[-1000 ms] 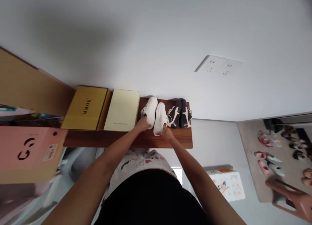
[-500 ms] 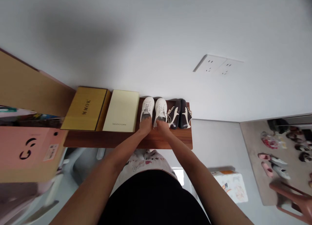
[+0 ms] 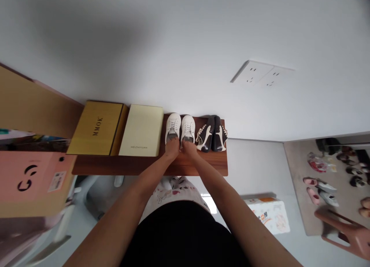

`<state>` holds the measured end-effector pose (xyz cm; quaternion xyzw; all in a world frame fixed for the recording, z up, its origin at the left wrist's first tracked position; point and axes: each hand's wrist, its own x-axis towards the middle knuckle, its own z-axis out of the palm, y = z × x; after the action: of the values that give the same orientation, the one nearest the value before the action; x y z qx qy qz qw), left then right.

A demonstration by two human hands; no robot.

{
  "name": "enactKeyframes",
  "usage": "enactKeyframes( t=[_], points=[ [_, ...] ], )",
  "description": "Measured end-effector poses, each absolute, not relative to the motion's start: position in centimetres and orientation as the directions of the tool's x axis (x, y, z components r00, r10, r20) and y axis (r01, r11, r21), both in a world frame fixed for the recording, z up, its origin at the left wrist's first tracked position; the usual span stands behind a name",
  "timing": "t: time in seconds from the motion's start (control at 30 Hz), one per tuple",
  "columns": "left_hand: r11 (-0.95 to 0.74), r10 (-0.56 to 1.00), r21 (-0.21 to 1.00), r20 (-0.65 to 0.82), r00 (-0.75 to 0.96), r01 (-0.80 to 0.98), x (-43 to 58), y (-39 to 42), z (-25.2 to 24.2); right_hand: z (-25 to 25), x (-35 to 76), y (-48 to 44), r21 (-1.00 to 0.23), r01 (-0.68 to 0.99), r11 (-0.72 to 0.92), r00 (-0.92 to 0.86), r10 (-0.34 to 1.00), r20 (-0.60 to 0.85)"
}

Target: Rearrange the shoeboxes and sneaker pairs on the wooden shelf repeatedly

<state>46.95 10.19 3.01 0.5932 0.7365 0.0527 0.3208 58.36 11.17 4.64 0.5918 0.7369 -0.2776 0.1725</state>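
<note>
A pair of white lace-up sneakers stands upright, toes to the wall, on a dark wooden shelf (image 3: pixel 130 164). My left hand (image 3: pixel 171 149) grips the heel of the left white sneaker (image 3: pixel 173 125). My right hand (image 3: pixel 188 148) grips the heel of the right white sneaker (image 3: pixel 187 126). The two shoes stand side by side, touching. To their right lies a pair of dark brown and cream shoes (image 3: pixel 212 133), tipped on their sides.
Left of the sneakers lie a cream shoe box (image 3: pixel 142 130) and a gold box (image 3: pixel 96 127) marked MMOK. A pink carton (image 3: pixel 31 180) is at far left. A wall socket (image 3: pixel 261 73) is above right. On the floor are a printed pack (image 3: pixel 267 215), a mat with several shoes (image 3: pixel 323 182) and a pink stool (image 3: pixel 343 232).
The white sneakers were tilted on their sides a second ago; they now stand upright, side by side, pushed slightly closer to the wall. Both hands have stayed at the heels.
</note>
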Motion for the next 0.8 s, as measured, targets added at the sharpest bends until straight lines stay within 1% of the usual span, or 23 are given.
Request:
enactKeyframes(
  t=[0.07,0.13,0.2,0.23,0.3,0.37,0.43,0.5,0.57,0.63,0.73,0.8],
  points=[
    [0.253,0.897,0.384,-0.437,-0.066,0.888,46.9,10.2,3.0,4.3,58.2,11.1,-0.213,0.963,0.164,-0.257,0.788,-0.559],
    [0.217,0.894,0.335,-0.446,-0.048,0.917,46.6,10.0,3.0,4.1,58.1,10.7,-0.223,0.954,0.198,-0.287,0.816,-0.503],
    [0.194,0.911,0.336,-0.409,-0.042,0.922,46.1,9.6,2.9,4.0,58.4,9.8,-0.247,0.942,0.226,-0.313,0.856,-0.412],
    [0.171,0.93,0.347,-0.367,-0.034,0.922,45.9,9.3,2.9,3.9,58.9,9.3,-0.27,0.936,0.225,-0.315,0.88,-0.357],
    [0.079,0.969,0.394,-0.246,0.023,0.916,45.7,8.8,2.9,3.8,60.5,8.0,-0.346,0.918,0.195,-0.284,0.931,-0.229],
    [-0.053,0.984,0.471,-0.126,0.126,0.881,46.1,8.2,2.9,3.5,63.3,6.6,-0.442,0.887,0.136,-0.194,0.977,-0.088],
    [-0.161,0.97,0.564,-0.061,0.235,0.81,47.4,7.8,2.8,3.0,67.0,5.4,-0.511,0.859,0.034,-0.023,0.999,0.028],
    [-0.202,0.948,0.655,-0.055,0.313,0.728,49.6,7.6,2.5,2.5,70.9,4.8,-0.538,0.838,-0.086,0.157,0.984,0.087],
    [-0.168,0.934,0.716,-0.104,0.341,0.678,52.4,7.7,2.0,1.9,74.6,5.0,-0.526,0.828,-0.193,0.276,0.958,0.082],
    [-0.078,0.924,0.732,-0.202,0.325,0.677,55.3,8.2,1.4,1.5,77.5,5.9,-0.482,0.831,-0.278,0.322,0.947,0.009],
    [0.077,0.902,0.674,-0.361,0.237,0.734,58.7,9.4,0.8,0.9,80.0,7.7,-0.409,0.837,-0.364,0.301,0.93,-0.212],
    [0.181,0.883,0.609,-0.446,0.146,0.772,60.0,10.2,0.6,0.7,80.5,8.8,-0.417,0.819,-0.394,0.248,0.899,-0.361]
  ],
)
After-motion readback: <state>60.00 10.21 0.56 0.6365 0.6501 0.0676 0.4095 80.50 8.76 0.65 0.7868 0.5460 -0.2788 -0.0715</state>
